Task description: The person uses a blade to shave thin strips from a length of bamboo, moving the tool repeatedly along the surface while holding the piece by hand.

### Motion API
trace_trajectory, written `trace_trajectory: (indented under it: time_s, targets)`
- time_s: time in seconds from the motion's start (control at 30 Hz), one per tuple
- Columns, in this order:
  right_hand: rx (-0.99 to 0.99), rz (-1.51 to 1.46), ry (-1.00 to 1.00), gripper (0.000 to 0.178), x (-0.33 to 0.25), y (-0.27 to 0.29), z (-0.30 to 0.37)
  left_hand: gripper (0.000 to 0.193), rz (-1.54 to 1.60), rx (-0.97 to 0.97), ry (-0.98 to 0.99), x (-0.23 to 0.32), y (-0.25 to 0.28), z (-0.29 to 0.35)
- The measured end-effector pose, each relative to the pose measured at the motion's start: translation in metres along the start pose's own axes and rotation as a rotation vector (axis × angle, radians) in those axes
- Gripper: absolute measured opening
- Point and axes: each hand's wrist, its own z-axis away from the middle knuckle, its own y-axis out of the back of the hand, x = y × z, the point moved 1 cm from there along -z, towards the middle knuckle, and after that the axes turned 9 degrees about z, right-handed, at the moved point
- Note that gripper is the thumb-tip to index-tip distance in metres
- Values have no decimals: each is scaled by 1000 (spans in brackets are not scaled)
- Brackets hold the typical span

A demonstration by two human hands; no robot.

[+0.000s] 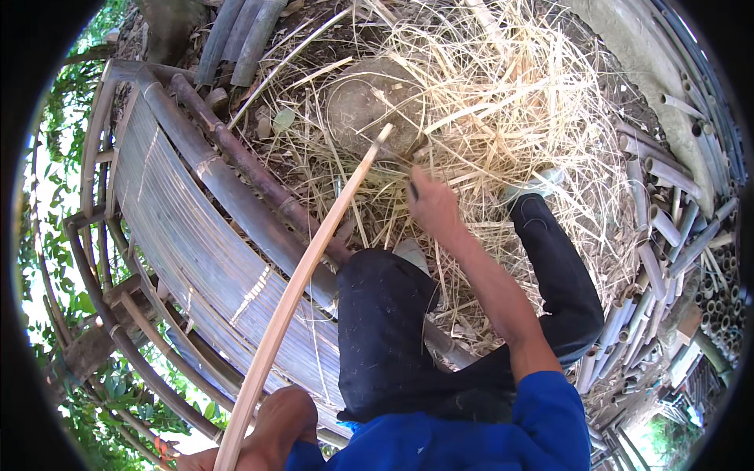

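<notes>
Outdoors, on bare earth, under a thick litter of pale shavings (518,102), heaped most densely toward the upper right and tangled round a round, earth-coloured block (353,106). Along the left, at a slant, a slatted bamboo bench (188,235) with a greyish, sheeny surface and thick rails (228,184) along its edge. Beyond it, bright green foliage (51,235). At the upper left, short lengths of bamboo (239,39) side by side; down the right, many more bamboo poles (667,228) in crowded piles, some end-on with hollow mouths showing, below a pale, curving ledge (628,63).

Across the middle, from the lower edge up to the block, a long pale strip (302,271), raised at a slant, with its tapered far end in view above the near side of the block. At its near end, the left hand (258,454), showing on both sides of the strip and partly cut off by the picture's lower edge; impossible to tell how tightly closed. Near the far end, the right hand (436,208), curled round the dark handle of a knife-like tool (414,190), blurred toward the strip; contact between the two impossible to tell.
</notes>
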Motion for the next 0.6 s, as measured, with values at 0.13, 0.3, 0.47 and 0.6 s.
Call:
trace_trajectory:
  time_s: [0.13, 0.3, 0.47, 0.6]
  targets:
    - [-101, -13, -176, 18, 65, -20, -23, 36, 178, 10, -132, -23, 5, 2]
    - [-32, -39, -376, 23, 78, 3, -13, 37, 92, -101, 140, -7, 21, -35]
    - [59, -192, -302, 27, 44, 17, 1, 36, 142, -98, 149, -3, 21, -40]
    - [-34, 52, -112, 30, 32, 7, 11, 36, 203, -59, 156, -13, 24, -31]
